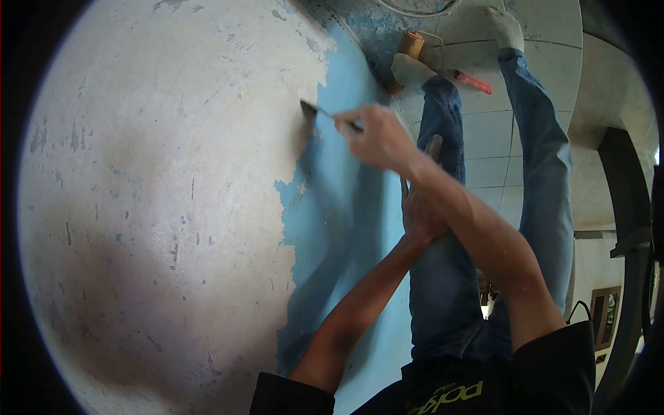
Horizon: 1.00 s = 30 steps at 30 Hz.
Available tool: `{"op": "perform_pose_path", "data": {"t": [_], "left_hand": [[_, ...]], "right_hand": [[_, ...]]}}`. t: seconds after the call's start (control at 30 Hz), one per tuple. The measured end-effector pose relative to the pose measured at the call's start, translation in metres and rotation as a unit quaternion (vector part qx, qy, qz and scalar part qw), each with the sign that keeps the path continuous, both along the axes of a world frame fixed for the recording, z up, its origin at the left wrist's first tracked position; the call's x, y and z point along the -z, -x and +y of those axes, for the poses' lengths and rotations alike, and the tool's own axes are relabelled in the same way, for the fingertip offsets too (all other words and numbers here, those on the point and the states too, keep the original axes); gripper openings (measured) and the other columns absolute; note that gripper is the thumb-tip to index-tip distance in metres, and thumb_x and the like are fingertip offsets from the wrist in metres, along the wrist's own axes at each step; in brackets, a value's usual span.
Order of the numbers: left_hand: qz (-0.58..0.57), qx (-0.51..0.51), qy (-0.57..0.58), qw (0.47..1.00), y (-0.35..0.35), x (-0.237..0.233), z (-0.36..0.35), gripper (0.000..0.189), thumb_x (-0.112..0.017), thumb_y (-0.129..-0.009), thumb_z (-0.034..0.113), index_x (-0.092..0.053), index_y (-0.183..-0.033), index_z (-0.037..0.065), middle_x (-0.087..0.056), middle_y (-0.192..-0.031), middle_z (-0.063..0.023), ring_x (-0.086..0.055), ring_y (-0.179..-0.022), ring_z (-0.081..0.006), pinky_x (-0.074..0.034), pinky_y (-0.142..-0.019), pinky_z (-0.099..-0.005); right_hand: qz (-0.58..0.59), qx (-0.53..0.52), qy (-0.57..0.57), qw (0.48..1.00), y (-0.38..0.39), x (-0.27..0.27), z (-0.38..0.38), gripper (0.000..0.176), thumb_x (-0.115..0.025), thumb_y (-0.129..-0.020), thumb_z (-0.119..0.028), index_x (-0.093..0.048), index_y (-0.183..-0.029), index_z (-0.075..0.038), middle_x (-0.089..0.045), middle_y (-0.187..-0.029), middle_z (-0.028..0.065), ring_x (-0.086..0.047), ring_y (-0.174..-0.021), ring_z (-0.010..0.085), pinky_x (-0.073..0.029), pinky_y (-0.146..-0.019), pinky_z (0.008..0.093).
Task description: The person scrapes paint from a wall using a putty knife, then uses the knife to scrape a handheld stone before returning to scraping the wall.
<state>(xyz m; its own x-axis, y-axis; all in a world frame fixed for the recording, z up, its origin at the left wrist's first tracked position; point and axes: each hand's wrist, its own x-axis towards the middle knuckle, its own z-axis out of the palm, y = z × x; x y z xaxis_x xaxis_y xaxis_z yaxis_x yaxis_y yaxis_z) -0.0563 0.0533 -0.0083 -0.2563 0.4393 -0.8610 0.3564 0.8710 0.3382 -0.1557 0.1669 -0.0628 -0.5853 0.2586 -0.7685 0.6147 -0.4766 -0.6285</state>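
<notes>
My right hand point(377, 135) is closed around the handle of a paint scraper point(309, 108), and its blade meets the wall near the ragged edge between the blue paint point(346, 187) and the bare whitish wall point(173, 173). Some motion blur softens this hand. Under my right forearm, my left hand point(423, 211) lies on my jeans-covered leg point(443, 283) with fingers stretched out. The forearm partly covers it, and I see nothing held in it.
Beside my foot on the tiled floor point(487, 131) lies a paint roller point(412, 44) with a red handle point(474, 82). Part of a round rim point(422, 12) shows at the top edge. A dark post point(626, 194) stands at the right.
</notes>
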Motion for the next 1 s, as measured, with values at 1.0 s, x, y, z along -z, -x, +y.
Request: {"op": "perform_pose_path", "data": {"t": [1.0], "left_hand": [[0.001, -0.016, -0.019, 1.000, 0.008, -0.011, 0.019, 0.067, -0.062, -0.091, 0.042, -0.049, -0.142, 0.001, -0.041, -0.154, -0.0175, -0.027, -0.147, -0.0407, -0.016, -0.121, -0.0519]], "right_hand": [[-0.022, 0.026, -0.082, 0.996, -0.004, 0.031, -0.029, 0.021, -0.061, -0.086, -0.013, -0.075, -0.099, -0.006, -0.066, -0.081, 0.0249, -0.067, -0.076, 0.0422, -0.054, -0.074, 0.0470]]}}
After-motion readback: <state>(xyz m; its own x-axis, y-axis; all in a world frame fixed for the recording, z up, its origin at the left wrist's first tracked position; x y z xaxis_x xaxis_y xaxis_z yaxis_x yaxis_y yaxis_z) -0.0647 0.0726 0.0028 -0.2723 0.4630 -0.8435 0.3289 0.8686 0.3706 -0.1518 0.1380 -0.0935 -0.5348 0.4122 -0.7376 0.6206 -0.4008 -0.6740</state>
